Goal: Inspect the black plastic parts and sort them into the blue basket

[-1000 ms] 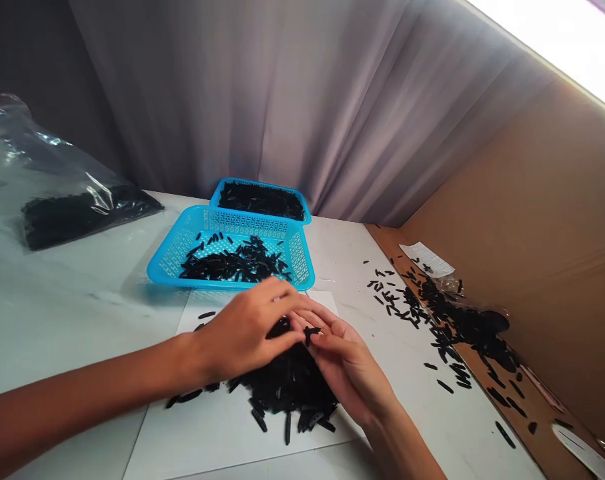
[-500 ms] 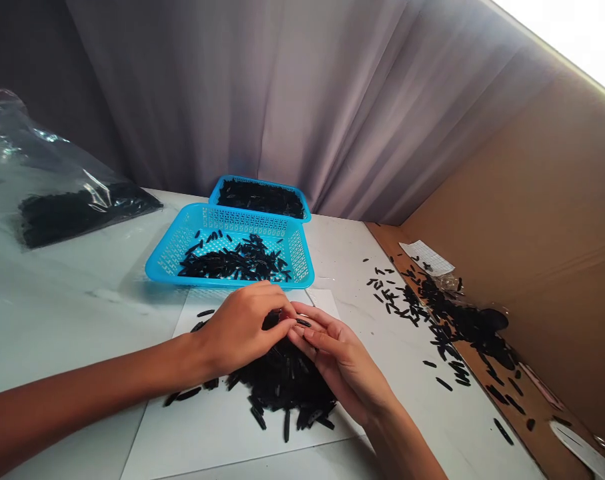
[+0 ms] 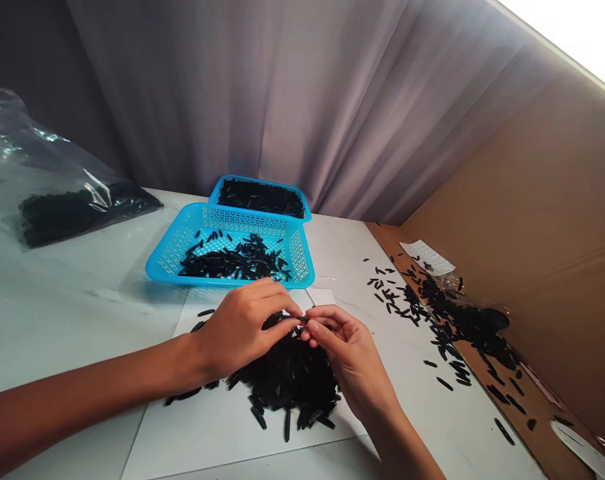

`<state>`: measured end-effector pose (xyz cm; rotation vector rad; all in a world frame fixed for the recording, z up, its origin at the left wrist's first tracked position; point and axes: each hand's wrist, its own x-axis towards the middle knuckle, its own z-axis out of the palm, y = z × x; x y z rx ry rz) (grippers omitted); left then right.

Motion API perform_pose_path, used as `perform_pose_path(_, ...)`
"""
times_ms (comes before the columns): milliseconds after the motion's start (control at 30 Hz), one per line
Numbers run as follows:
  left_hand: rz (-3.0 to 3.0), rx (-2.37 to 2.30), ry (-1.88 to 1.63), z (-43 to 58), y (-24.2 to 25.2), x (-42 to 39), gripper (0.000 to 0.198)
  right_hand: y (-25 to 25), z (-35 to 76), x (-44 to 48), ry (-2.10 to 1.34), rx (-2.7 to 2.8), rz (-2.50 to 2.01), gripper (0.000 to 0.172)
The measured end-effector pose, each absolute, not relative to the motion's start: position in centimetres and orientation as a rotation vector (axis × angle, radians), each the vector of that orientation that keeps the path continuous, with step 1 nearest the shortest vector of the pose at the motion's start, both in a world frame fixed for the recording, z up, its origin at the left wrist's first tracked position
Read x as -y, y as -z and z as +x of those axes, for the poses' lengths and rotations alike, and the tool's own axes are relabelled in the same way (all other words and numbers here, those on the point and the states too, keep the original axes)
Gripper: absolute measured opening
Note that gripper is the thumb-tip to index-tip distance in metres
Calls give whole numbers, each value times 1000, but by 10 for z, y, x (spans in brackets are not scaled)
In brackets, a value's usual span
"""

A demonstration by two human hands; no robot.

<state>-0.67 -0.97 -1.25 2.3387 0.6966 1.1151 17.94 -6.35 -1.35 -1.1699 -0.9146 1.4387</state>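
Note:
Above a heap of small, narrow black pieces (image 3: 287, 380), my two hands meet fingertip to fingertip. My left hand (image 3: 249, 323) is closed in a pinch on one end of a slim black piece (image 3: 303, 319). Thumb and fingers of my right hand (image 3: 349, 340) close on the other end of it. The piece is mostly hidden by the fingertips, so its exact kind cannot be made out. Beneath the heap lies a white sheet (image 3: 182, 440). Just beyond my hands stands a blue perforated basket (image 3: 155, 267) with a loose layer of similar black pieces in it.
Behind the front basket is a second blue basket (image 3: 308, 217), filled with black pieces. A clear plastic bag (image 3: 57, 153) of black pieces lies at the left. On the right, more pieces are scattered by a cardboard panel (image 3: 547, 233) and a paper slip (image 3: 427, 258). A grey curtain hangs behind.
My right hand has turned and drawn its fingers in, from lying partly open under the piece to pinching its end. My left hand has barely moved.

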Motion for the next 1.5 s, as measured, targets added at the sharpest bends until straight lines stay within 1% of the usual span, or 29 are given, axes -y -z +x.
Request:
perform_pose_path(267, 2346, -671, -1162, -7, 12, 9, 8, 13, 180, 64, -1391, 926, -1183, 24)
perform_pose_path(600, 2359, -687, -1188, -7, 11, 6, 5, 13, 180, 64, -1421, 971, -1183, 20)
perform_pose_path(900, 2421, -666, -1181, -7, 12, 6, 8, 12, 178, 66, -1432, 964, -1159, 22)
perform_pose_path(1000, 2485, -787, -1243, -11, 11, -2, 7, 12, 179, 66, -1467, 868, -1125, 21)
perform_pose_path(1033, 2506, -892, -1277, -13, 10, -6, 9, 11, 179, 65, -1500, 812, -1091, 21)
perform_pose_path(1100, 2516, -1111, -1313, -16, 6, -11, 27, 9, 180, 65, -1594, 688, -986, 25)
perform_pose_path(1133, 2509, -1154, -1295, -17, 4, -12, 36, 8, 180, 65, -1650, 632, -924, 29)
perform_pose_path(1167, 2504, -1122, -1251, -17, 2, -11, 40, 7, 179, 65, -1707, 584, -864, 32)
perform_pose_path(1200, 2499, -1028, -1185, -16, 1, -9, 40, 7, 179, 65, -1761, 545, -811, 36)
perform_pose_path(1267, 2492, -737, -1010, -12, 3, 0, 29, 6, 178, 65, -1851, 497, -741, 41)
perform_pose_path(1333, 2489, -545, -858, -9, 8, 8, 23, 6, 177, 67, -1911, 482, -715, 44)
perform_pose_path(1400, 2479, -490, -804, -6, 13, 14, 20, 6, 176, 68, -1941, 495, -707, 48)
perform_pose_path(1500, 2408, -503, -840, -5, 17, 15, 13, 5, 175, 70, -1960, 537, -693, 51)
